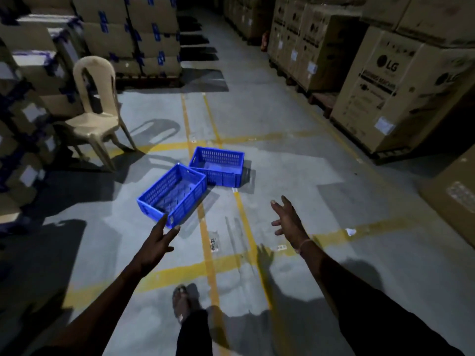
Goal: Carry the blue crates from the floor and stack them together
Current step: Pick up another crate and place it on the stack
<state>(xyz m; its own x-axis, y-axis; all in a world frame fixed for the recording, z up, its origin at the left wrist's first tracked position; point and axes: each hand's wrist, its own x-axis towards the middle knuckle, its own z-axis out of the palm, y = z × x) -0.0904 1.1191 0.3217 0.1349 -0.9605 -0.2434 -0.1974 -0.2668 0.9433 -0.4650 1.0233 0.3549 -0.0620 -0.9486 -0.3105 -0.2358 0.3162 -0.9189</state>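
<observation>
Two empty blue slatted crates stand side by side on the grey warehouse floor. The nearer crate sits turned at an angle, and the farther crate touches its far right corner. My left hand is stretched forward with straight fingers, its fingertips just short of the nearer crate's front corner. My right hand is held out to the right of the crates with its fingers spread, holding nothing. Both hands are above the floor.
A beige plastic chair stands left of the crates. Stacked cardboard boxes line the right side, and more boxes fill the left and back. Yellow floor lines run under me. My foot is stepping forward.
</observation>
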